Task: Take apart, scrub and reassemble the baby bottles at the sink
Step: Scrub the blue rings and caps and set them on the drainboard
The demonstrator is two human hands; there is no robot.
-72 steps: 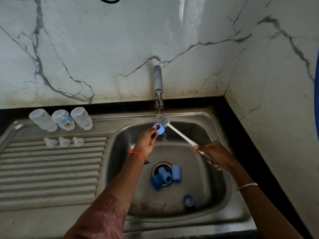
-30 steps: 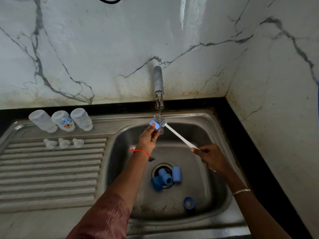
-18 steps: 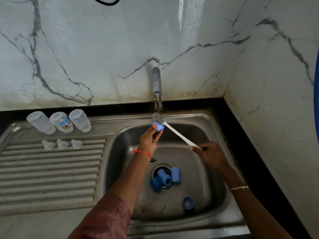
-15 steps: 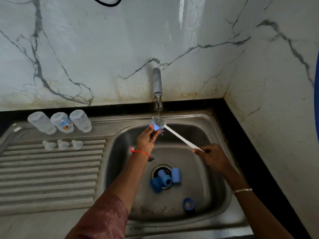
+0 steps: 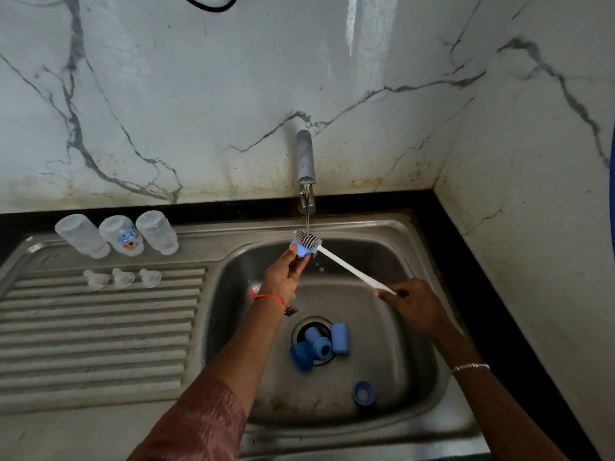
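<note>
**Scrubbing a blue collar under the tap**

The left hand (image 5: 286, 271) is pinching a small blue collar (image 5: 300, 251) in its fingertips, right below the tap (image 5: 306, 161), in the thin stream (image 5: 307, 222). The right hand (image 5: 412, 302) is gripping the end of the white brush (image 5: 346, 266), fingers closed round the handle; the bristle head is pressing on the collar. The collar is small and wet, so a strong push could knock it out of the pinch, down among the blue parts (image 5: 319, 344) at the drain (image 5: 297, 329). The clear bottles (image 5: 116, 234) are lying well left of the tap.
</note>
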